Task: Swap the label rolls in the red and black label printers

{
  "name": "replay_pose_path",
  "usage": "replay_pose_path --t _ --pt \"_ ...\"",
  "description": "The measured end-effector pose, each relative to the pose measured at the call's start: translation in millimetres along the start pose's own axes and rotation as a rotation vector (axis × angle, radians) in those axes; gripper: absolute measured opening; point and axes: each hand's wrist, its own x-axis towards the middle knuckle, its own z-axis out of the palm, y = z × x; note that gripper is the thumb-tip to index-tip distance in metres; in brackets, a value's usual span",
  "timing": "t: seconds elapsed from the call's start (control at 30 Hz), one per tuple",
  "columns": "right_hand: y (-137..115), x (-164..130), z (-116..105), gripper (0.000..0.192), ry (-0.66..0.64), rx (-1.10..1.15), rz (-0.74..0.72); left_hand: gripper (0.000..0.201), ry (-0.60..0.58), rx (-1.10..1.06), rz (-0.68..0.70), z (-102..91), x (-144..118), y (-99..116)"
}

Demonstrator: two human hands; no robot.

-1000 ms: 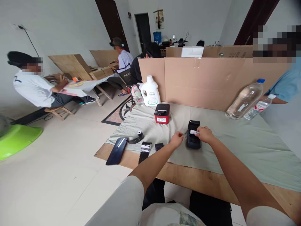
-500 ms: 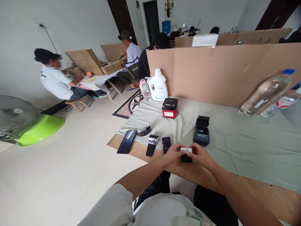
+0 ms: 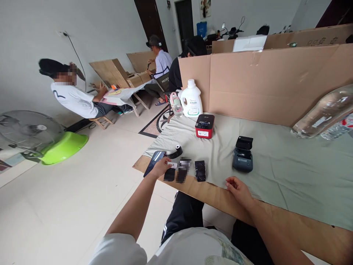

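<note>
Left hand (image 3: 161, 168) out at the table's (image 3: 275, 217) near left corner, fingers pinched on a small black piece with a white label (image 3: 170, 170), holding it flat on the bare wood at the cloth's (image 3: 289, 173) edge; long axis roughly along the near edge, white end toward the fingers. Just right of it, two more black strips (image 3: 200, 170) lying side by side, long axes pointing away toward the far edge, the nearer of the two blurred over. Just behind the hand, a dark phone (image 3: 154, 162) slanting over the corner, and a black tape roll (image 3: 175, 151) beside it. Right hand (image 3: 239, 189) resting on the near edge, loosely curled, holding nothing, well apart from the left. Dark label printer (image 3: 242, 159) mid-table with lid up, open side facing the near edge. Red printer (image 3: 204, 126) farther back, white jug (image 3: 191, 99) at the far left corner.
</note>
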Motion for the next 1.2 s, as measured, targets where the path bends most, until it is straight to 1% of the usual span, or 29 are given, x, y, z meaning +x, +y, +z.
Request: replay_pose_path --t 0.07,0.13,0.23,0.3,0.33,0.4,0.47,0.5,0.53,0.6,0.67,0.7,0.73,0.8,0.87,0.9,0.93,0.97,1.03,1.07,1.13,1.2 --pt "0 0 0 0.023 -0.004 0.012 0.005 0.024 -0.010 0.135 0.008 2.2 0 2" --pt "-1 -1 0 0.022 -0.006 0.017 0.008 0.025 0.013 0.272 0.037 6.1 -1 7" --pt "-3 -3 -1 0.021 -0.005 0.016 0.002 0.028 0.108 0.517 0.079 11.2 -4 15" --pt "-3 -4 -1 0.022 -0.006 0.016 0.000 0.030 0.190 0.627 0.112 14.1 -6 19" --pt "-2 -4 -1 0.022 -0.006 0.014 -0.002 0.031 0.223 0.649 0.148 15.5 -7 22" --pt "1 -4 0 0.023 -0.006 0.011 -0.008 0.031 0.268 0.631 0.267 18.1 -6 30" --pt "3 -3 0 0.023 -0.005 0.012 -0.015 0.030 0.278 0.569 0.373 20.3 -2 41" --pt "3 -3 1 0.023 -0.005 0.014 -0.016 0.030 0.282 0.537 0.396 21.3 2 47" --pt "3 -3 1 0.024 -0.005 0.016 -0.016 0.030 0.291 0.509 0.392 22.3 8 53" --pt "2 -3 1 0.024 -0.001 0.017 -0.016 0.035 0.304 0.472 0.309 24.8 22 65" --pt "1 -3 2 0.024 0.004 0.018 -0.017 0.049 0.248 0.460 0.165 27.5 40 74" --pt "1 -4 2 0.024 0.006 0.022 -0.019 0.055 0.192 0.456 0.092 28.6 49 77" --pt "1 -5 2 0.023 0.009 0.028 -0.022 0.056 0.129 0.448 0.036 29.1 57 80" --pt "1 -6 2 0.023 0.015 0.046 -0.031 0.045 0.040 0.394 0.000 27.5 68 85" --pt "0 -6 1 0.022 0.008 0.072 -0.032 0.032 0.037 0.235 0.031 22.4 70 93" --pt "-2 -6 0 0.022 -0.004 0.092 -0.025 0.030 0.041 0.098 0.063 19.3 68 99" --pt "-5 -5 -1 0.022 -0.017 0.118 -0.016 0.031 0.021 -0.071 0.102 16.7 63 106" --pt "-9 -3 -1 0.023 -0.023 0.148 -0.012 0.034 -0.038 -0.259 0.144 15.2 56 115" --pt "-24 2 -2 0.026 0.004 0.191 -0.039 0.044 -0.246 -0.602 0.234 17.7 37 137" --pt "-33 6 -3 0.027 0.042 0.204 -0.076 0.048 -0.361 -0.719 0.268 22.4 27 148" --pt "-54 14 -4 0.033 0.128 0.221 -0.174 0.053 -0.519 -0.834 0.296 38.2 6 170" --pt "-72 20 -6 0.045 0.175 0.256 -0.257 0.053 -0.601 -0.856 0.309 59.4 -13 187"
